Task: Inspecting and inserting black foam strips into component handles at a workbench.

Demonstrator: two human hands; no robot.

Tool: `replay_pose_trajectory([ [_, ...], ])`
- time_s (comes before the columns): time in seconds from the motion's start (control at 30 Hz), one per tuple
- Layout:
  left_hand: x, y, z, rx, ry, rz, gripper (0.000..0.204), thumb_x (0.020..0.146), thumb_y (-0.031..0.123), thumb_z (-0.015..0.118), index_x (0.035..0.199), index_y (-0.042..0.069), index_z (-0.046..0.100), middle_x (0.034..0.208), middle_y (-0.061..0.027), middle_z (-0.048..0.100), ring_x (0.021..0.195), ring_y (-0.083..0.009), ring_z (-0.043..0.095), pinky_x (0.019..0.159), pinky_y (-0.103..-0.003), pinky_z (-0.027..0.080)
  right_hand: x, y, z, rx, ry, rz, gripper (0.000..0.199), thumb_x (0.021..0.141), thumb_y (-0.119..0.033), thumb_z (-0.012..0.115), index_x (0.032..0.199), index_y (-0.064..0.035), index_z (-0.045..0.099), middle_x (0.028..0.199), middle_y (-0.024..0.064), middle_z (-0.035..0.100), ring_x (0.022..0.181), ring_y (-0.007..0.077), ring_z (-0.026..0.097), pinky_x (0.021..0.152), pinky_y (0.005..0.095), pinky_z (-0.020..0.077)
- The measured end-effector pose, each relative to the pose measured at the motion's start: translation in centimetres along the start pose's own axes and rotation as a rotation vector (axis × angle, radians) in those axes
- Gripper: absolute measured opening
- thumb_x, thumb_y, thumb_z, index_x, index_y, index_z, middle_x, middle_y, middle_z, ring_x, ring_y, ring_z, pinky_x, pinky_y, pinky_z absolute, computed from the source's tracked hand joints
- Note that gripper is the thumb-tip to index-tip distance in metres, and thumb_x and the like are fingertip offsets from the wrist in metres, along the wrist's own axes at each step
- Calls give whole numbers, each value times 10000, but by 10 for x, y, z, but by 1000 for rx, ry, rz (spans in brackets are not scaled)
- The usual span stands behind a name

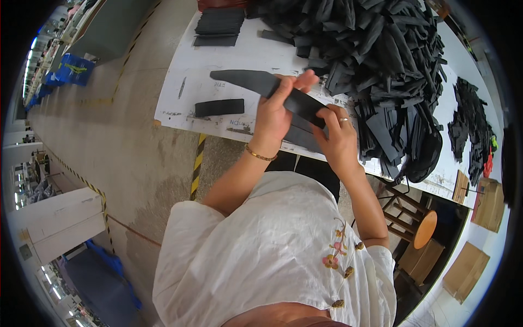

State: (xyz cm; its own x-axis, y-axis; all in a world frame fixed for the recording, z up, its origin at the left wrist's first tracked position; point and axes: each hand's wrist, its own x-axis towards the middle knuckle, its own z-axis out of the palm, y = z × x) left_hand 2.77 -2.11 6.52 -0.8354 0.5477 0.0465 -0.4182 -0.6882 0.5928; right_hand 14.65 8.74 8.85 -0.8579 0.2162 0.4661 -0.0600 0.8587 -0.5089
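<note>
Both my hands are up over the near edge of the white tabletop, working one long black strip of flat matte material, tapered to a rounded tip. It runs from about 10 o'clock down to 4 o'clock, tip pointing out over the bare board.

Left hand: fingers curled over the strip's middle, thumb under, index pressed flat along the top face. Pinching the strip, not spread. Thin gold bangle on that wrist.

Right hand: fingers closed on the strip's lower end at 4 o'clock, thumb and forefinger pinching its edge. Ring on one finger. More dark strips sit just under this hand; can't tell whether I'm gripping them too.

Around it:
- short black rectangular strip, flat, matte, lying on the tabletop at 9 o'clock from my left hand, apart from it.
- neat stack of black rectangular pieces at 11 o'clock, far edge of the tabletop.
- big loose heap of black cut strips, tangled, overlapping, from 12 to 3 o'clock, spilling over the near edge beside my right hand.
- smaller pile of black offcuts further out at 3 o'clock.
- round wooden stool, orange-brown seat, on the floor at 5 o'clock.

Tabletop surface is scuffed, with pen marks near the edge.
</note>
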Motion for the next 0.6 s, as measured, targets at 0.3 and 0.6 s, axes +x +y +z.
replay_pose_trajectory([
  [0.3,-15,-29,10,-105,-30,-178,149,980,253,560,985,105,578,1159,-213,658,1164,-295,588,997,-388,450,6,7,12,83,7,-90,284,709,26,732,945,-43,589,997,141,596,823,328,632,640,386,533],
  [0.6,0,5,18,-185,177,-47,256,979,252,569,1067,12,586,1042,-188,673,995,-296,650,896,-402,519,4,17,-9,103,-45,-112,210,755,26,734,909,-9,596,953,128,617,709,306,625,590,350,507],
])
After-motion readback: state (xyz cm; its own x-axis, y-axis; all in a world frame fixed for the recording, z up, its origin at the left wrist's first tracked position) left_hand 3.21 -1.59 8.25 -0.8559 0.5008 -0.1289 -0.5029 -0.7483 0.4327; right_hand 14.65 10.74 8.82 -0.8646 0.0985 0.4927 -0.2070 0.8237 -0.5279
